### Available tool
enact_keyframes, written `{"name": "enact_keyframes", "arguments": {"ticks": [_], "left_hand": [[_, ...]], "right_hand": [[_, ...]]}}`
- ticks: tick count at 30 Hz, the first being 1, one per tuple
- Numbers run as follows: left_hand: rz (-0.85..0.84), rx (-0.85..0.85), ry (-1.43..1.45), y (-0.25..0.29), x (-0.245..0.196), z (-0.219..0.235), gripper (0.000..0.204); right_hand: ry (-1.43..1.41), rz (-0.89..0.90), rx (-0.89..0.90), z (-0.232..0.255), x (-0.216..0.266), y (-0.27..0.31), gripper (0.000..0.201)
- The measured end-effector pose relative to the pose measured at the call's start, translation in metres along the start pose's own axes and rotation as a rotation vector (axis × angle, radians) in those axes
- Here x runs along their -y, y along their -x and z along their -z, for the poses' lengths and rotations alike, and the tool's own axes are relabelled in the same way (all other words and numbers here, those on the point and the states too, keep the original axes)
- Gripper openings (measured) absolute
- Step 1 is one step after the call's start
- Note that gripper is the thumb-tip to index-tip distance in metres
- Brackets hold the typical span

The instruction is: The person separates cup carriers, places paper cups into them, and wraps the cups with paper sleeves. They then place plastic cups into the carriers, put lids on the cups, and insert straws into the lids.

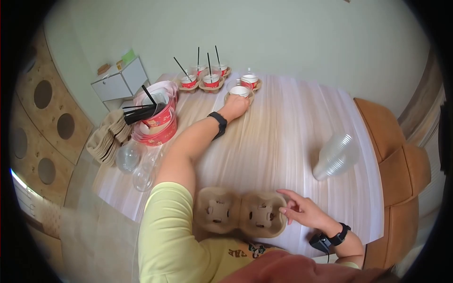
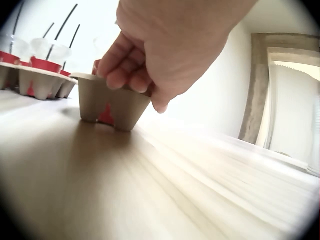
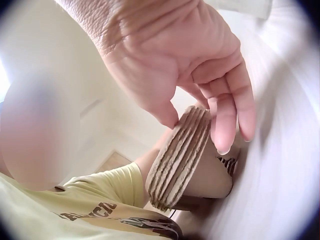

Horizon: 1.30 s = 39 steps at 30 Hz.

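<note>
At the far side of the table, my left hand (image 1: 236, 107) grips the near end of a brown pulp cup carrier (image 2: 112, 102). Two cups sit in it, the nearer a white-rimmed cup (image 1: 239, 91) beside my fingers. The base of this carrier is close to the tabletop. In front of my body lies a stack of matching cup carriers (image 1: 240, 213), its layered edges (image 3: 182, 155) plain in the right wrist view. My right hand (image 1: 304, 211) is at the stack's right end, thumb and fingers spread to either side of the edge, resting lightly there.
Left of the held carrier stand carriers with red cups (image 1: 211, 81) and black straws. Pink-red paper bands (image 1: 158, 132), black straws (image 1: 137, 113), more carriers (image 1: 107, 141) and clear dome lids (image 1: 128, 158) crowd the left edge. Nested clear cups (image 1: 336, 158) lean at right, near brown chairs (image 1: 396, 165).
</note>
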<state>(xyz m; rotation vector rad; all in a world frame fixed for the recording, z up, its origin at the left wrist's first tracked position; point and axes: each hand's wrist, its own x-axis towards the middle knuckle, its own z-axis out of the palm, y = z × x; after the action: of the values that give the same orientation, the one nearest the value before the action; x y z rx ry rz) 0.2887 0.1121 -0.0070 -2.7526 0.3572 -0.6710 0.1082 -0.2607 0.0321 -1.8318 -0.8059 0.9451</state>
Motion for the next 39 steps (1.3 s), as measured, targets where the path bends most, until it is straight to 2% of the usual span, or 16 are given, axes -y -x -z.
{"name": "enact_keyframes", "arguments": {"ticks": [1, 3, 5, 9, 17, 23, 27, 31, 33, 34, 35, 36, 37, 39], "left_hand": [[0.049, 0.022, -0.005, -0.007, 0.003, -0.005, 0.024], [0.095, 0.045, -0.009, -0.017, 0.007, -0.002, 0.024], [0.260, 0.091, 0.057, -0.023, 0.011, 0.000, 0.013], [0.331, 0.013, 0.075, -0.034, 0.028, -0.026, 0.019], [0.435, 0.062, 0.148, -0.047, 0.037, -0.035, 0.023], [0.404, 0.130, 0.129, -0.054, 0.038, -0.039, 0.016], [0.387, 0.123, 0.127, -0.055, 0.041, -0.041, 0.019], [0.484, 0.075, 0.165, -0.057, 0.035, -0.045, 0.016], [0.524, 0.050, 0.225, -0.053, 0.032, -0.038, 0.016], [0.548, 0.034, 0.252, -0.048, 0.031, -0.034, 0.018], [0.521, 0.061, 0.243, -0.045, 0.032, -0.035, 0.020], [0.488, 0.088, 0.234, -0.037, 0.035, -0.023, 0.023], [0.523, 0.092, 0.220, -0.025, 0.042, -0.012, 0.023], [0.387, 0.130, 0.274, -0.009, 0.032, 0.052, 0.032]], "right_hand": [[-0.116, 0.000, 0.007, -0.002, -0.004, -0.004, 0.052], [-0.156, 0.014, 0.000, -0.003, -0.008, -0.008, 0.048], [-0.288, 0.012, 0.006, -0.004, -0.010, -0.009, 0.044], [-0.438, 0.009, 0.032, -0.008, -0.015, -0.011, 0.041], [-0.520, 0.033, 0.047, -0.007, -0.023, -0.013, 0.041], [-0.522, 0.023, 0.062, -0.006, -0.023, -0.013, 0.044], [-0.528, 0.040, 0.065, -0.006, -0.021, -0.014, 0.045], [-0.524, 0.017, 0.070, -0.004, -0.019, -0.013, 0.046], [-0.501, 0.008, 0.104, -0.003, -0.018, -0.013, 0.046], [-0.515, 0.002, 0.056, -0.004, -0.019, -0.013, 0.046], [-0.526, -0.003, 0.011, -0.006, -0.020, -0.013, 0.047], [-0.510, 0.000, 0.054, -0.006, -0.023, -0.014, 0.047], [-0.528, -0.014, 0.025, -0.005, -0.027, -0.014, 0.047], [-0.547, -0.048, 0.005, -0.005, -0.029, -0.014, 0.047]]}}
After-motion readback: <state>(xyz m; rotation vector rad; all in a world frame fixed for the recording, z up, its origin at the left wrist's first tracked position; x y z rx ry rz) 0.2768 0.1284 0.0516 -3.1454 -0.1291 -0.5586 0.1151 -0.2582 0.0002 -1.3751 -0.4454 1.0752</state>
